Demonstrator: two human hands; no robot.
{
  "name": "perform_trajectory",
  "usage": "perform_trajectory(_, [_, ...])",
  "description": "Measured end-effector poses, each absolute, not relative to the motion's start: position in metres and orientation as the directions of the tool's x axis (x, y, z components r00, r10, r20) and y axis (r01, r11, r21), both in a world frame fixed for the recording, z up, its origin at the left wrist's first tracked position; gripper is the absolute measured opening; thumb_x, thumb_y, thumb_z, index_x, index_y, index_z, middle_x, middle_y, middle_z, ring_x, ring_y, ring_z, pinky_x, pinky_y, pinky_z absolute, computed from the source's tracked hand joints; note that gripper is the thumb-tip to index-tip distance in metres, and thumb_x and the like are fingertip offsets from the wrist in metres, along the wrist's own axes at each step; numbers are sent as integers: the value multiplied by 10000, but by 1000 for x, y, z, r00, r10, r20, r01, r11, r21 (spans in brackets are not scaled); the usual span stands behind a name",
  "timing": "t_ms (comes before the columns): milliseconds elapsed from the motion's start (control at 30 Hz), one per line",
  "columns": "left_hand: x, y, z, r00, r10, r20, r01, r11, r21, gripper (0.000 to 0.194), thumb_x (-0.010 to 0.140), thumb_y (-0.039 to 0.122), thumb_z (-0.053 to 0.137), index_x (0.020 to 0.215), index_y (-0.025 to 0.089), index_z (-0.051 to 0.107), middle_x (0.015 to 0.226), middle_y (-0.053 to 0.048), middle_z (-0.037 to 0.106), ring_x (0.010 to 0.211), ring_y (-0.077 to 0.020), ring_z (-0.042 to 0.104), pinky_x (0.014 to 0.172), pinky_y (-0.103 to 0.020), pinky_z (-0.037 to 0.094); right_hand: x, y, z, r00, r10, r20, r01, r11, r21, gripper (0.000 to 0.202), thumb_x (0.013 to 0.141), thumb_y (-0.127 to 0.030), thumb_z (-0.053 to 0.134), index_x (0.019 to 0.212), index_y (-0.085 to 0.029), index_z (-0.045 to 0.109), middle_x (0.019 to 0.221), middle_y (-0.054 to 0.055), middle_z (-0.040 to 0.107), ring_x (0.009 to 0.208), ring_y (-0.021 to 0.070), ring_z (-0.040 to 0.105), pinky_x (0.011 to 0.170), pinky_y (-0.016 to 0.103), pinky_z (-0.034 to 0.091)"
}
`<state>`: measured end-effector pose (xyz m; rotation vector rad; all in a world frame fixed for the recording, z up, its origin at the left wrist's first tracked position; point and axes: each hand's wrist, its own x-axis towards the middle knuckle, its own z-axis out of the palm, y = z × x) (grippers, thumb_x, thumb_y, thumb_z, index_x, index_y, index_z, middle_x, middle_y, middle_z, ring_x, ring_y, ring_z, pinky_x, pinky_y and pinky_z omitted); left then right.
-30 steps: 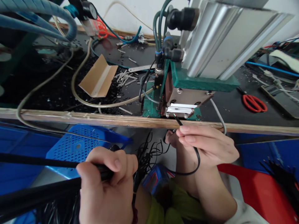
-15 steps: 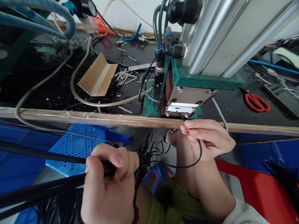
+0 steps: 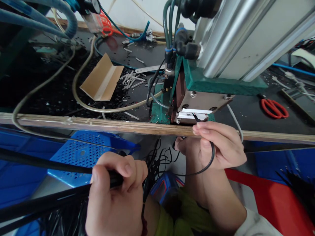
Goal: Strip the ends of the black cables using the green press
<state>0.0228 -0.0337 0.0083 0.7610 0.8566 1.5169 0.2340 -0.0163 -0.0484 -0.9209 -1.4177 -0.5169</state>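
Note:
My left hand is closed around a bundle of black cables that runs out to the left edge. Between the thumb and fingers of my right hand is one thin black cable. Its end points up into the narrow slot of a pneumatic press, at the white-faced jaw. Whether the tip touches the jaw I cannot tell. Below my right hand the cable bends round and runs left toward other black cables hanging under the bench.
The wooden bench edge crosses in front of me. On the bench lie a folded cardboard piece, grey tube offcuts and red-handled scissors. A blue stool stands below left, a red seat below right.
My right hand has brought the cable's end slightly up and right at the press slot, its fingers shifting a little. The left hand keeps its hold nearly unmoved. The view has shifted slightly.

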Motion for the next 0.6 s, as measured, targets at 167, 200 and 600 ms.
perform_trajectory(167, [21,-35,5,-105,995,-3,-515,-52,856,464,1088,519,699,744,208,681,575,41,327,476,-112,270,498,-299,350,234,-16,-49,131,220,967,787,570,-237,263,1081,-171,723,1288,-271,849,1064,21,897,926,196,867,790,337,742])
perform_trajectory(200, [21,-35,5,-103,995,-5,-515,-49,856,464,1090,520,696,745,210,684,575,40,328,477,-113,271,499,-300,351,234,-16,-49,133,218,967,780,579,-237,269,1079,-172,728,1298,-270,849,1062,23,896,919,196,866,782,336,742])
perform_trajectory(600, [22,-34,6,-104,994,-18,-499,-37,866,494,1073,540,718,713,206,669,566,39,328,480,-115,288,495,-290,354,227,-14,-47,149,172,974,799,559,-221,352,1056,-136,743,1356,-297,834,1063,10,898,873,190,882,745,317,760])
